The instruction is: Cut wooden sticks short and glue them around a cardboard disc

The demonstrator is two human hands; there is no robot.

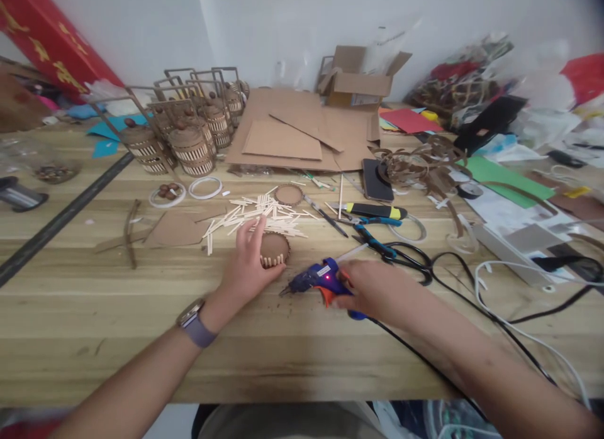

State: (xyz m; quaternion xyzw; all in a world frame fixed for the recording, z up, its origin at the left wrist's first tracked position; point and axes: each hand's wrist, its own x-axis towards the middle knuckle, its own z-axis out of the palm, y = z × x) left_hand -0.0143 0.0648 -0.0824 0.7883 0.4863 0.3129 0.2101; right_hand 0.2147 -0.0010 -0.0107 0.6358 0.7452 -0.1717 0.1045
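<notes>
My left hand [248, 256] is at the left side of a round brown cardboard base [276, 243], its thumb at the near edge and its fingers at the far left. Short pale sticks stand upright along the near rim of this base. My right hand [372, 291] is wrapped around the handle of a blue glue gun [321, 277] with an orange trigger and a lit red light. The gun's nozzle points left, just below and to the right of the base. Behind my left hand lies a loose pile of short wooden sticks [264, 212].
A second cardboard disc [289, 194] lies behind the pile. Pliers [375, 238], a yellow-black utility knife [375, 211] and black-handled scissors [410, 256] lie to the right. Several small lidded baskets [192, 151] stand back left, beside cardboard sheets [283, 140]. Cables [500, 319] cross the right side.
</notes>
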